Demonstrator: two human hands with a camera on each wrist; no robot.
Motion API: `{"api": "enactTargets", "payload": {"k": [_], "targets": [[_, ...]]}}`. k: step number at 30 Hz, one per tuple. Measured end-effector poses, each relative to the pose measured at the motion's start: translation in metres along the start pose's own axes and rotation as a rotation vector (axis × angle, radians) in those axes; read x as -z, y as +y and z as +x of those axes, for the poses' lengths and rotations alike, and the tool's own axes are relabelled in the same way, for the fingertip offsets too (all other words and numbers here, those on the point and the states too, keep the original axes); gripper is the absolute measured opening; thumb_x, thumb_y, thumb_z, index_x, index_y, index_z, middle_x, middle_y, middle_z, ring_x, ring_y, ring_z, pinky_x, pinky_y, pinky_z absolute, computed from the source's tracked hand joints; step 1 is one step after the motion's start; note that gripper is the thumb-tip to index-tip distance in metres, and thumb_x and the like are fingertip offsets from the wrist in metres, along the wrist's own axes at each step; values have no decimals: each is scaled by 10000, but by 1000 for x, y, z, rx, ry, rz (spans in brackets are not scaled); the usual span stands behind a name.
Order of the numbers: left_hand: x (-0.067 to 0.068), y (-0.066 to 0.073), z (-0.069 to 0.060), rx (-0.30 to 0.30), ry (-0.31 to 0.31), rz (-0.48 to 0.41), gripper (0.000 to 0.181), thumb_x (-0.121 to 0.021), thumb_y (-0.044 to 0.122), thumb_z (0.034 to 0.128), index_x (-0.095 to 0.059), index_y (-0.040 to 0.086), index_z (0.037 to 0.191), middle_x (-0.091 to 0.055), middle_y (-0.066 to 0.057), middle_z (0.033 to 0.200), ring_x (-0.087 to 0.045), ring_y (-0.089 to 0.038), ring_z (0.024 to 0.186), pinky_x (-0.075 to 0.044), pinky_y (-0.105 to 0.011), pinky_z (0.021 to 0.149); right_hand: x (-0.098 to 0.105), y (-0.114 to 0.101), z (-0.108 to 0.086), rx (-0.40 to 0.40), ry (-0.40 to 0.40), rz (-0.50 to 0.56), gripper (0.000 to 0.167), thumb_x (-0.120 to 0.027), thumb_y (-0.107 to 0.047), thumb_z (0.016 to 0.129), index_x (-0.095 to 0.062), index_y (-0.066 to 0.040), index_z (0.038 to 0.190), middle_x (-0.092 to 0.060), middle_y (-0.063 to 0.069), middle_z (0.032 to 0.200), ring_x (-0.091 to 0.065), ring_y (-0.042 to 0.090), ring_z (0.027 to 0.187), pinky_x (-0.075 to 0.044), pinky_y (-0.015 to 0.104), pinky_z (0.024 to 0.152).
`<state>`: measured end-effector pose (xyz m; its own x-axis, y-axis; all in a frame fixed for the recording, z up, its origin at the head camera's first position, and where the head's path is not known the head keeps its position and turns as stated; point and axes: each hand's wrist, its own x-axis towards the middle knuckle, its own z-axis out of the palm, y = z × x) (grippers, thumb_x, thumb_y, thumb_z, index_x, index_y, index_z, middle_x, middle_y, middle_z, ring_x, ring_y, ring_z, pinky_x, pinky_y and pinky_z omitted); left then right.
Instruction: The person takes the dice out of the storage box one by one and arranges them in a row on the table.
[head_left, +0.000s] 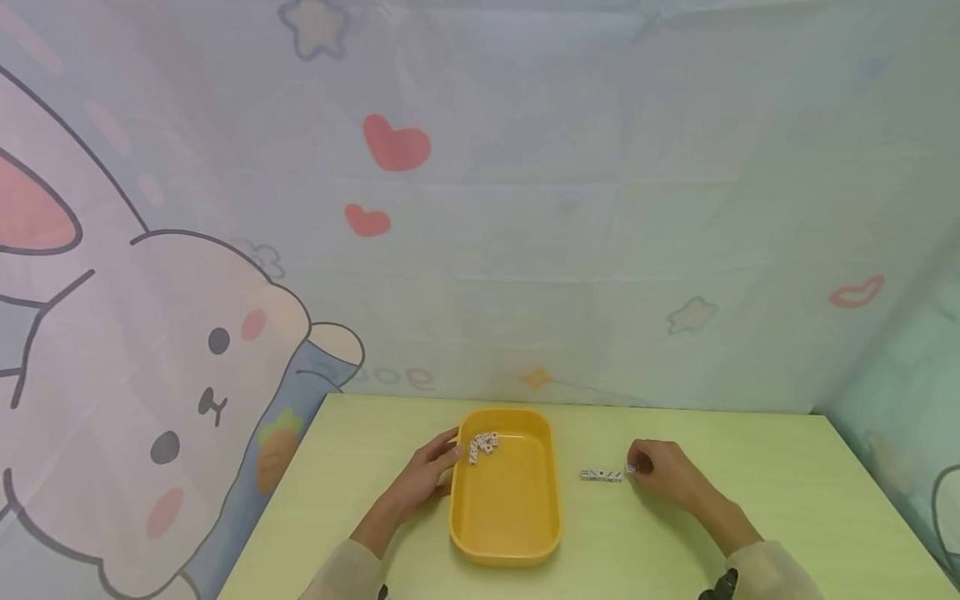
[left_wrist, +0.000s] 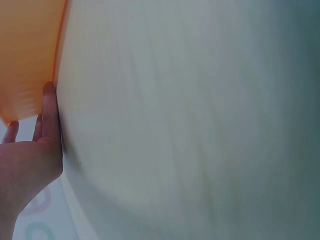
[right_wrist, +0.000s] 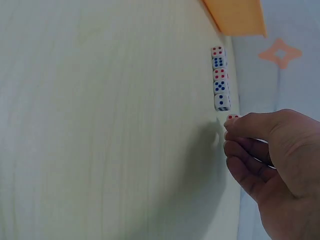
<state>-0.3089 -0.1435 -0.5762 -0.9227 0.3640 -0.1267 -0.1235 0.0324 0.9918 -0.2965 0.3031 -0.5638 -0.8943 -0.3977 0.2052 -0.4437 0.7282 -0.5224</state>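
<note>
A yellow tray (head_left: 506,508) sits on the table with several white dice (head_left: 483,444) gathered inside at its far left. My left hand (head_left: 426,479) holds the tray's left side, its thumb at the rim; in the left wrist view, fingers (left_wrist: 50,107) lie against the outer wall. To the right of the tray runs a straight row of dice (right_wrist: 220,80), side by side, showing red and blue pips. Just off the row's right end, my right hand (head_left: 663,472) pinches a single die (right_wrist: 233,117) between thumb and fingertips. The hand covers most of that die.
The pale green-yellow table (head_left: 810,500) reaches back to a wall cloth (head_left: 570,250) printed with a rabbit, hearts and stars. A dark cable (head_left: 936,508) hangs at the far right.
</note>
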Motion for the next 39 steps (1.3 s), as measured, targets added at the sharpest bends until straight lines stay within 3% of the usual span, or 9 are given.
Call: {"api": "enactTargets", "payload": {"k": [11,21,29,33,39], "targets": [[-1,1,0,9,5,-8,599,-537,306,1133,-337,116,1665,-329,-259,1669,-487,-432,1419,-596,-492,971,-11,5,-1,19,-18,27,184,-800,48,880,-706,-109,894,-651,-53,864,-568,55,769,-532,259,659],[-3,1,0,9,0,4,595,-529,297,1137,-330,121,1669,-345,-254,1662,-480,-432,1424,-591,-493,978,-6,-6,0,-32,-7,27,147,-804,6,897,-713,-64,988,-651,-16,921,-594,119,848,-556,301,732],[-1,3,1,0,-10,16,575,-507,273,1145,-326,124,1671,-341,-249,1666,-468,-436,1434,-585,-493,988,-16,-55,38,-5,165,177,251,-809,-49,933,-711,-15,1162,-698,125,1077,-661,240,943,-608,364,815],[0,2,0,3,-4,11,566,-504,265,1146,-336,125,1667,-365,-248,1652,-504,-406,1400,-595,-469,956,-36,-90,58,3,239,295,298,-814,-60,937,-706,-4,1209,-716,134,1128,-677,259,997,-617,360,843],[1,2,-3,7,-1,16,578,-519,284,1139,-342,124,1665,-378,-249,1645,-514,-391,1387,-594,-449,942,-70,-137,84,-31,262,478,291,-820,-40,921,-720,10,1190,-731,121,1091,-688,251,997,-615,334,857]]}}
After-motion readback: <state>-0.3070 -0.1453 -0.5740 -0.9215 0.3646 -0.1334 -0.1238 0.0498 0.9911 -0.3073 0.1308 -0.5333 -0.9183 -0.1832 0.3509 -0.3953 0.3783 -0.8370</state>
